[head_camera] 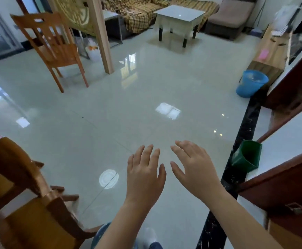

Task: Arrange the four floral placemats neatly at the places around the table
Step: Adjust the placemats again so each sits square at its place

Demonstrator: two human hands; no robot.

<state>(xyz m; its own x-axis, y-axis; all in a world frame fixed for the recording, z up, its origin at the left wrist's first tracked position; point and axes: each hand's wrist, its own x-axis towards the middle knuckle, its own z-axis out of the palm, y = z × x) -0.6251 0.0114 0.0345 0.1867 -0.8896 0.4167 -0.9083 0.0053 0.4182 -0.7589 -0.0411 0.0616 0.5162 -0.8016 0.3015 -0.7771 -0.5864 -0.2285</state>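
Note:
No floral placemat and no dining table show in the head view. My left hand and my right hand are held out side by side in front of me, palms down over the shiny tiled floor. Fingers on both are straight and spread, and neither hand holds anything.
A wooden chair stands close at my lower left, another wooden chair at the far left. A small white table and a sofa stand at the back. A blue bucket and a green bin sit on the right near wooden doors.

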